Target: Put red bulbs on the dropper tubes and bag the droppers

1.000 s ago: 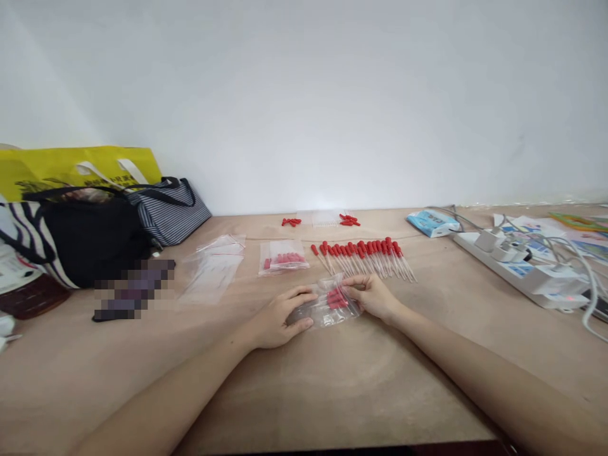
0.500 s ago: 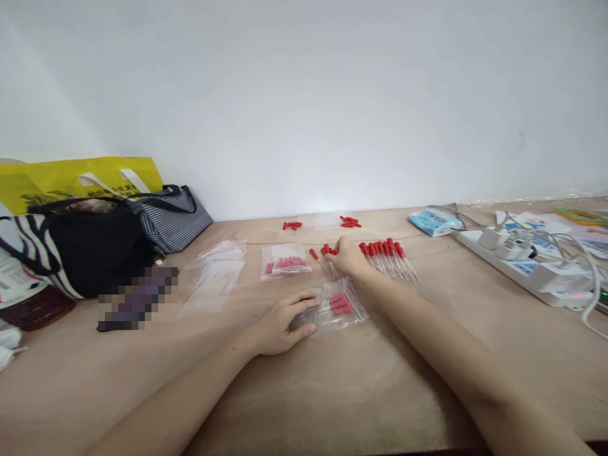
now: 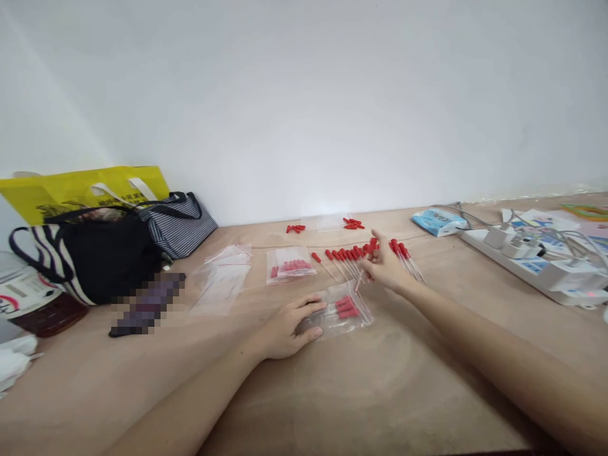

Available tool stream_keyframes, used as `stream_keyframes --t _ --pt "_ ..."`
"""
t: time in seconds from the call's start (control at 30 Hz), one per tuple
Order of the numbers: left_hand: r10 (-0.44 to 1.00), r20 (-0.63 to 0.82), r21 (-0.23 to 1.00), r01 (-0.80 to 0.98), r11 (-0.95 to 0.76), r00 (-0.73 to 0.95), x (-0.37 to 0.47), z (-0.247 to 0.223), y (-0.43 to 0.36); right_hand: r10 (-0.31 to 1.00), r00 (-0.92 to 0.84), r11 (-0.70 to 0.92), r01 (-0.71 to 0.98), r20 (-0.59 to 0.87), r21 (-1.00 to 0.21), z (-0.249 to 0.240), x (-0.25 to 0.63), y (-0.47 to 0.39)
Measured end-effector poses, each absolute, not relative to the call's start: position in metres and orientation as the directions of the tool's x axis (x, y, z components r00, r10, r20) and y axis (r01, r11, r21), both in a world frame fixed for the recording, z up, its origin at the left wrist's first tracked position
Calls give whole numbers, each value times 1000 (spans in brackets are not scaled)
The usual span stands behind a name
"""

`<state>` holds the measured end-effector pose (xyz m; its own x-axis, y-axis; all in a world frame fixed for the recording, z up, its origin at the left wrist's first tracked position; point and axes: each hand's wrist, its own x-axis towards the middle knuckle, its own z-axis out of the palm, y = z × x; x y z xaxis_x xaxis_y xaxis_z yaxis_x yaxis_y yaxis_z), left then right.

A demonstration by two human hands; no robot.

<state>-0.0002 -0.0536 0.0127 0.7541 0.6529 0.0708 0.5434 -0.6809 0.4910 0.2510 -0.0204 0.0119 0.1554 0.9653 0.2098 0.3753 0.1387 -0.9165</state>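
Observation:
My left hand point(image 3: 294, 323) holds the left end of a clear zip bag point(image 3: 332, 326) flat on the table, thumb and fingers curved around it. Inside the bag lie several droppers with red rubber bulbs point(image 3: 348, 307). My right hand point(image 3: 382, 266) is over a row of red-bulbed droppers point(image 3: 344, 256), fingers curled on one dropper point(image 3: 360, 280) whose clear tip points down toward me; the index finger sticks up. More droppers point(image 3: 406, 253) fan out right of that hand. A single dropper point(image 3: 317, 258) lies at the row's left end.
A filled zip bag point(image 3: 291, 265) and flat clear bags point(image 3: 221, 278) lie to the left. Loose red bulbs point(image 3: 295, 228) and clear tubes point(image 3: 335, 221) are near the wall. A power strip point(image 3: 522, 259) and blue packet point(image 3: 437, 221) stand right; a black bag point(image 3: 111, 259) stands left.
My right hand has moved right along the dropper row, uncovering the droppers it had hidden. My left hand stays on the zip bag. The view has shifted slightly.

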Motion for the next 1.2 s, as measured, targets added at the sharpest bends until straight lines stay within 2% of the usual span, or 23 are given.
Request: stream_keyframes --t 0.1,0.23,0.43,0.63,0.87,0.97,1.1,1.2 --pt "657 57 485 555 -676 751 1 14 -54 952 244 150 149 183 -977 -4 258 -42" --pt "667 47 475 571 -670 744 1 14 -55 935 330 161 -57 134 -985 -13 252 -50" --pt "688 52 523 568 -636 724 1 16 -57 991 106 104 -212 82 -972 -14 238 -55" --pt "679 48 521 562 -642 732 1 17 -56 998 -34 37 -223 46 -974 -14 236 -60" --pt "683 44 529 563 -635 729 1 16 -57 999 -18 -47 6 -47 -999 -12 232 -60" --pt "680 33 532 563 -632 732 1 15 -56 993 -72 -86 98 -93 -992 -8 235 -59" --pt "677 30 534 561 -632 735 0 15 -56 975 -196 -86 124 -109 -989 -7 239 -57" --pt "683 43 526 565 -636 729 0 13 -55 985 -130 -96 141 -115 -985 -10 236 -55"
